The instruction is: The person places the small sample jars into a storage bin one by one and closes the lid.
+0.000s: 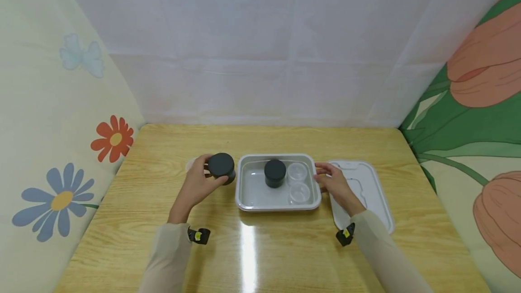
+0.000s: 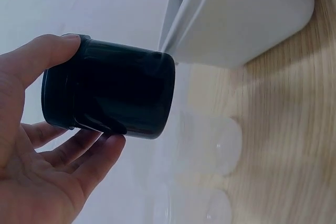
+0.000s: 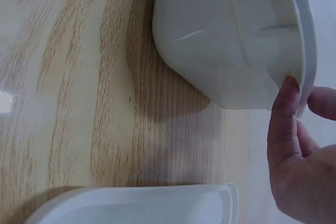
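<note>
A black lidded jar (image 1: 221, 166) is in my left hand (image 1: 198, 181), held above the table just left of a white rectangular container (image 1: 260, 208). In the left wrist view, the thumb presses the side of the jar (image 2: 123, 90) near its lid and the other fingers curl beneath. My right hand (image 1: 334, 183) pinches the container's right rim, its thumb on one side and fingers on the other in the right wrist view. Inside the container stand another black jar (image 1: 275, 173) and two clear cups (image 1: 299, 192) along the right side.
A white lid (image 1: 376, 193) lies flat on the wooden table (image 1: 285, 257), right of the container and partly beneath my right hand in the head view. Clear cups (image 2: 229, 145) stand on the table beyond my left hand. A pale cloth wall (image 1: 260, 89) rises behind the table.
</note>
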Tool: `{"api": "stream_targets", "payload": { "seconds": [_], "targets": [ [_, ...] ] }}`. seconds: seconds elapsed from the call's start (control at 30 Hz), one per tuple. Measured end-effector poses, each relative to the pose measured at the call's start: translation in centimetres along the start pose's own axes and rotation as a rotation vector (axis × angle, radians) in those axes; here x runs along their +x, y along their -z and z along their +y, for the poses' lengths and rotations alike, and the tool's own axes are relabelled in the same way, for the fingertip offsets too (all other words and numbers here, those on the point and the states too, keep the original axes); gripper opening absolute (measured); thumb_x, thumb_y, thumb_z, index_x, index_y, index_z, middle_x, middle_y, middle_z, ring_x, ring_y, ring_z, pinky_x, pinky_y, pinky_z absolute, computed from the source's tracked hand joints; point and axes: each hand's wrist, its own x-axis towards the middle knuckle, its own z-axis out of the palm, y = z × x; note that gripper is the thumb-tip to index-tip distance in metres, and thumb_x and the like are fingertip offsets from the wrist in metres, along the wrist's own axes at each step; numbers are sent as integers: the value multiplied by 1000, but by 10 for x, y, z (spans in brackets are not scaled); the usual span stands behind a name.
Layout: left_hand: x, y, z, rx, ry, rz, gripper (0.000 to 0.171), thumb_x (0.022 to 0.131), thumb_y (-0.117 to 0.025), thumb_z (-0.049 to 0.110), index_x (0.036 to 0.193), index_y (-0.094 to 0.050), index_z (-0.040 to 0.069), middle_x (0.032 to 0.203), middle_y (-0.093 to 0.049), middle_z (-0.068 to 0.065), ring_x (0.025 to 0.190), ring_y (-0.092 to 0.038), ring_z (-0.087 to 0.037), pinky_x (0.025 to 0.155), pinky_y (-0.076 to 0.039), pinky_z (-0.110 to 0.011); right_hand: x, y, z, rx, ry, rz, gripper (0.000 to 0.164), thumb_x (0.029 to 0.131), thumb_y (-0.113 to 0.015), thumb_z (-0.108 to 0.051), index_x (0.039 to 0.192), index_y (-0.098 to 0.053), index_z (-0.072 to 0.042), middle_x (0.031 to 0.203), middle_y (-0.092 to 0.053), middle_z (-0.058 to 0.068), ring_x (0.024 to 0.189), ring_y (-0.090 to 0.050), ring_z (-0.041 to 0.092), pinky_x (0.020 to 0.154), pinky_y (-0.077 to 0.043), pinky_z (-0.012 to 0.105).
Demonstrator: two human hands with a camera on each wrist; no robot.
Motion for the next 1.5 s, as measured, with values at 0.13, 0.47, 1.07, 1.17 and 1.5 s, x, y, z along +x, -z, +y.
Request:
{"api": "stream_targets", "payload": {
  "seconds": [0.13,0.47,1.07,1.17,1.5],
  "targets": [
    [1,-2,3,4,-27,-6,71,81,-76,15,137,-37,-3,126,-48,-22,111,-50,-34,91,-50,-51,0,0,0,-15,-7,-7,47,91,-57,-5,137,-45,1,115,-53,16,83,-54,8,60,-53,25],
    [4,-2,11,31,-73,-3,70,80,-76,13,136,-38,-5,124,-49,-23,109,-52,-35,89,-51,-51,-4,1,1,36,64,-18,46,88,-61,-7,132,-49,3,107,-55,12,81,-54,10,57,-52,24],
    [15,-18,34,9,-98,-54,71,78,-78,15,135,-39,-4,124,-51,-21,108,-52,-33,90,-50,-48,0,0,0,6,0,-2,46,91,-56,-3,135,-46,2,114,-53,16,82,-54,8,57,-52,23],
    [16,-25,37,10,-99,-83,71,79,-77,16,136,-39,-3,123,-50,-21,109,-52,-32,90,-50,-49,0,0,0,7,2,-4,46,91,-56,-3,135,-46,2,115,-53,16,81,-54,8,56,-52,23],
    [15,-47,43,-4,-103,-154,72,79,-77,18,137,-39,-1,125,-50,-19,107,-55,-32,89,-51,-47,0,0,0,9,-6,-3,47,91,-56,-3,136,-45,1,116,-52,16,83,-54,9,58,-52,23]
  ]
}}
